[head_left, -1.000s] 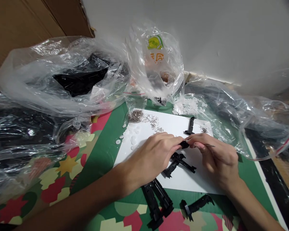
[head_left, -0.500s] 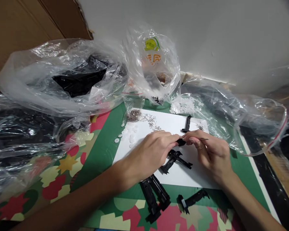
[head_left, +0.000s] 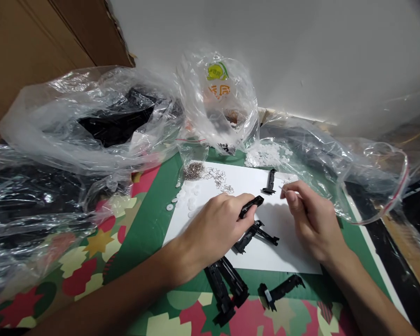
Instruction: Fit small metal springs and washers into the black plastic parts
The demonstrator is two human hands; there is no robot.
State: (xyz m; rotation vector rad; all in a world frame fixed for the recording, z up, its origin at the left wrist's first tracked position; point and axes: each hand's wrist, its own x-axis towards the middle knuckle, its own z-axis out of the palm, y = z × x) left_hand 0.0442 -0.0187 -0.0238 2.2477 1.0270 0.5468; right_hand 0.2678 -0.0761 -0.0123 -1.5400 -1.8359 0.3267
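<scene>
Gripping: the left hand (head_left: 217, 228) has its fingers closed round a small black plastic clip part (head_left: 251, 206), whose far end sticks out past the fingertips above the white paper sheet (head_left: 287, 254).
Right hand: the right hand (head_left: 310, 217) is held just right of that part — apart from it, not touching — with thumb and forefinger pressed together at the tips; whether something thin sits between them is too small to tell.
Held part, place: over the middle of the sheet, between the two hands, tilted up toward the right.
On the sheet: a loose black clip piece (head_left: 255, 235) lies just below the left hand's fingers; another black piece (head_left: 270, 182) stands near the sheet's far edge, close to the right hand's fingertips.
Small parts: a heap of fine metal springs (head_left: 194, 171) at the far left corner of the sheet, with a thin scatter trailing right; white plastic discs (head_left: 189, 198) lie along the left edge.
Near edge: a pair of longer black parts (head_left: 226, 289) and a single one (head_left: 280, 291) lie on the patterned tabletop (head_left: 91, 266) — just off the sheet, beside the forearms.
Around: a printed clear bag (head_left: 219, 102) stands behind the sheet; large clear bags of black parts (head_left: 101, 116) fill the left; a zip bag (head_left: 364, 172) lies to the right, and a pile of white discs (head_left: 268, 154) beside it.
</scene>
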